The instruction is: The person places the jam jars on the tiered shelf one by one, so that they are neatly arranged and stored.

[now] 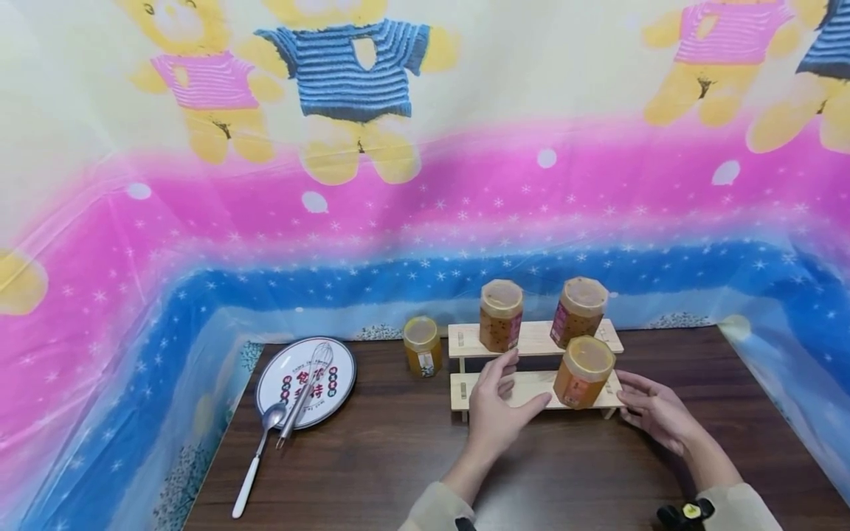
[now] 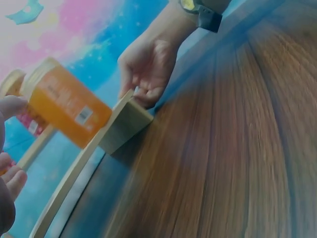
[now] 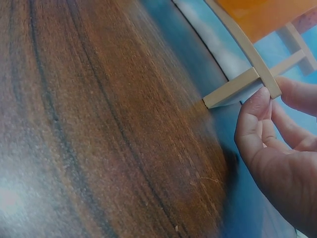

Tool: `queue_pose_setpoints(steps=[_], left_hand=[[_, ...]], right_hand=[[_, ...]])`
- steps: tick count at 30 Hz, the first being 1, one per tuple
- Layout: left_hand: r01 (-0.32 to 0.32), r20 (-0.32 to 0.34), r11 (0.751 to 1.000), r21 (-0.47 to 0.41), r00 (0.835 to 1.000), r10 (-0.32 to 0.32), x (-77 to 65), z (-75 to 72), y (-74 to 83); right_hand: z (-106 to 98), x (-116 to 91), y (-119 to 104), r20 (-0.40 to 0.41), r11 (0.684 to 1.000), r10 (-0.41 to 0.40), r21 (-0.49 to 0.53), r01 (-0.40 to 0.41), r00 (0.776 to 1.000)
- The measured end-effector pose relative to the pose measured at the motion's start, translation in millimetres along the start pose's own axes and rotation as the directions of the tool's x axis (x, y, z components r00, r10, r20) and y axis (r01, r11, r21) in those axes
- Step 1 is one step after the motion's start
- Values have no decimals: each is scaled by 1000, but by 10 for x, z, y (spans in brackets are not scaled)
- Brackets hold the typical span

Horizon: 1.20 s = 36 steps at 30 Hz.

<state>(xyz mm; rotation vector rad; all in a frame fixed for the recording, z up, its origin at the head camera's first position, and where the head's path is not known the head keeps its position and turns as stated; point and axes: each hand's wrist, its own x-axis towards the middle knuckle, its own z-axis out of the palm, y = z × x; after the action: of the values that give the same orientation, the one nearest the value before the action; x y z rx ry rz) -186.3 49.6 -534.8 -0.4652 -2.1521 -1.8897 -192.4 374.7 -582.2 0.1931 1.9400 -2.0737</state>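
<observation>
A two-step wooden rack (image 1: 511,383) stands on the table. On its lower step, toward the right, is an orange jar (image 1: 579,383) with a yellowish lid. Two darker jars, a left one (image 1: 499,324) and a right one (image 1: 576,313), occupy the upper step. My left hand (image 1: 501,413) is over the lower step, left of the orange jar, its fingers extended and thumb spread, with nothing held. My right hand (image 1: 657,413) pinches the lower step's right end between thumb and fingers, as the right wrist view shows at the wooden step end (image 3: 270,84).
Left of the rack stands a smaller honey-coloured jar (image 1: 423,354). Farther left, a white plate (image 1: 272,369) with printed characters carries a whisk (image 1: 307,391), and a white-handled spoon (image 1: 249,479) leans on its rim. A patterned cloth (image 1: 398,273) hangs behind the table.
</observation>
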Motion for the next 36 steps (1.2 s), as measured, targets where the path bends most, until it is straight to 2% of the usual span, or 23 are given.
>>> queue_pose_setpoints(steps=[5,13,18,21,23,28,31,36], left_hand=[[-47,-76,999,27,996,49,-19,-207,-49],[-103,-156,994,28,982,106,26,-588,-59],[-107,-229,993,50,967,116,63,-835,-117],[-122,-277,990,72,951,138,94,-962,-173],[-127,-307,988,84,940,147,115,-1033,-111],[-64,-352,990,127,930,105,195,-1217,-238],[-23,-364,987,159,928,81,255,-1303,-423],[58,-366,986,159,931,4,319,-1353,-572]], right_hand=[[-14,5,22,-3,1000,-2,15,2,1000],[-7,-12,24,6,999,-14,51,14,1000],[-2,-21,23,15,998,-18,58,17,1000],[2,-22,25,18,998,-17,69,16,1000],[1,-24,25,18,997,-18,74,17,1000],[-10,-16,15,29,996,-22,82,19,999],[-17,-20,15,39,996,-32,82,29,999],[-9,-24,29,42,996,-41,84,37,998]])
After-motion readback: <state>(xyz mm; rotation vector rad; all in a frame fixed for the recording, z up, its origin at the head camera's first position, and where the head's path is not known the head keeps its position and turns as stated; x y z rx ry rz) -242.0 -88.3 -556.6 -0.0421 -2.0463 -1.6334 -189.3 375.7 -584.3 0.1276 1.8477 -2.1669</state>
